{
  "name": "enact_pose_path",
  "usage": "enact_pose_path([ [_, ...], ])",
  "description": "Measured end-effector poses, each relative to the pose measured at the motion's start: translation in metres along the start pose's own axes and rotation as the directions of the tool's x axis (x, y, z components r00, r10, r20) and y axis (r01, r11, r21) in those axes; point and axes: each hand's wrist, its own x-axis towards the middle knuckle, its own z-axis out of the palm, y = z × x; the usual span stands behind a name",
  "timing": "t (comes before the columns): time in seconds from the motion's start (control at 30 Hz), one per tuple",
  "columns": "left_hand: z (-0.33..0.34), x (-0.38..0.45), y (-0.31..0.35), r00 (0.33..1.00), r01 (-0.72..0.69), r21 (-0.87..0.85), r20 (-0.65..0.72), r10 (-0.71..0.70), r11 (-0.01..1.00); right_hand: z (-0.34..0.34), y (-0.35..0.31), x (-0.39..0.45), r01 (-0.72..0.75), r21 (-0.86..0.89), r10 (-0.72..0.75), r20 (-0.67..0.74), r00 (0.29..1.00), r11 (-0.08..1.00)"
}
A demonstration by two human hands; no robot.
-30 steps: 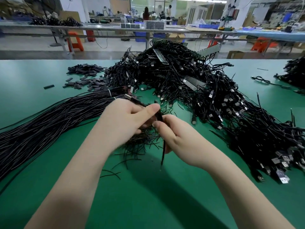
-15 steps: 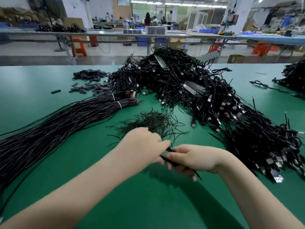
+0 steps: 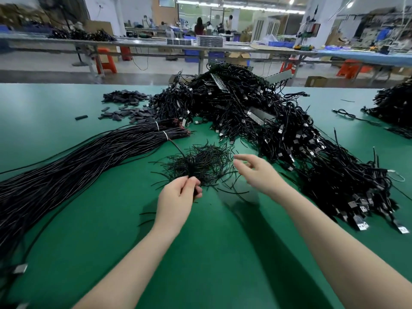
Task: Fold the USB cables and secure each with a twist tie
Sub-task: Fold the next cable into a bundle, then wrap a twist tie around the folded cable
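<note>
We see the left hand [image 3: 178, 197] pinching a folded black USB cable [image 3: 192, 169] above the loose pile of thin black twist ties [image 3: 207, 162] on the green table [image 3: 211, 253]; the right hand [image 3: 256, 172] hovers beside, fingers loosely spread.

The worktop [image 3: 66, 108] was smooth, faintly glossy green; the cables [image 3: 66, 170] had shiny black plastic jackets and bright metal plugs [image 3: 362, 225].
</note>
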Motion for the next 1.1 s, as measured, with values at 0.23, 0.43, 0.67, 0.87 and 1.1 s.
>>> enact_pose_path([
  [0.23,0.014,-0.004,-0.026,0.98,-0.19,0.112,-0.031,0.194,0.975,0.053,-0.003,0.018,0.271,-0.753,-0.272,0.126,0.954,0.6],
  [0.43,0.013,0.005,-0.033,0.982,-0.178,0.103,-0.043,0.184,0.979,0.062,-0.014,0.029,0.287,-0.806,-0.334,0.118,0.935,0.517],
  [0.67,0.014,0.005,-0.031,0.978,-0.193,0.077,-0.07,0.198,0.978,0.07,-0.024,0.034,0.314,-0.79,-0.38,0.112,0.918,0.527],
  [0.87,0.014,0.004,-0.032,0.979,-0.189,0.038,-0.078,0.191,0.981,0.058,-0.033,0.03,0.245,-0.724,-0.304,0.052,0.951,0.645],
  [1.1,0.014,0.001,-0.031,0.976,-0.203,0.004,-0.079,0.203,0.979,0.08,-0.04,0.021,0.283,-0.711,-0.219,0.183,0.958,0.644],
])
